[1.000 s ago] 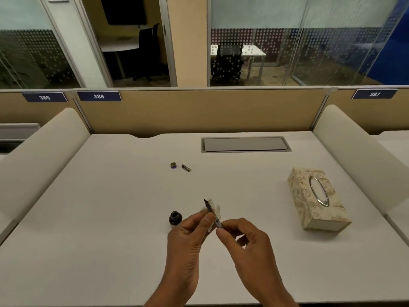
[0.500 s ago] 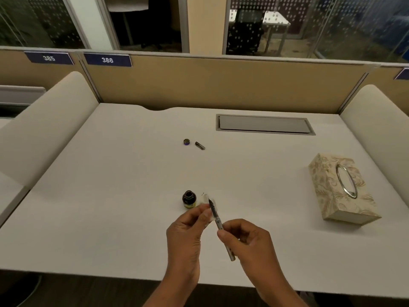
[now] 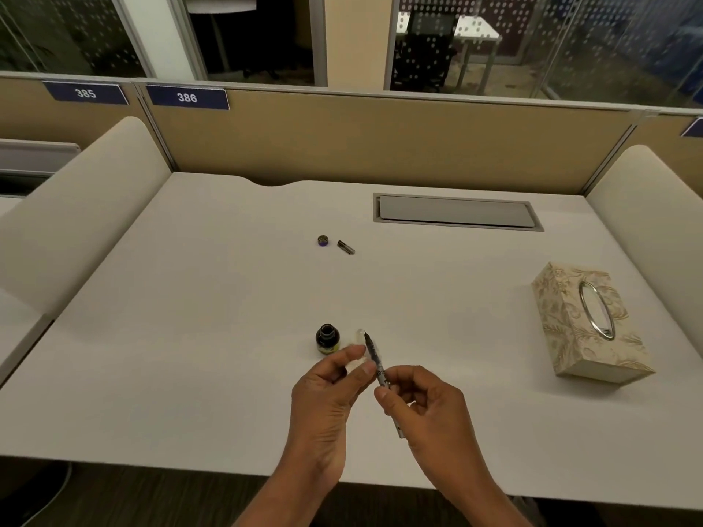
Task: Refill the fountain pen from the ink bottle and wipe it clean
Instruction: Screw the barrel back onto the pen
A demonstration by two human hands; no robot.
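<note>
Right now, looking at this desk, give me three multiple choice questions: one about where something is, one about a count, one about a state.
1. Where is the tissue box?
A. On the right side of the desk
B. Beside the ink bottle
C. On the floor

2. How many small loose parts lie near the middle of the desk?
A. None
B. Two
C. Five

3. The ink bottle is:
A. Capped
B. Tipped over
C. Open and upright

Answers:
1 A, it sits far right.
2 B, a round cap and a short dark piece.
3 C, its mouth shows, uncapped.
</note>
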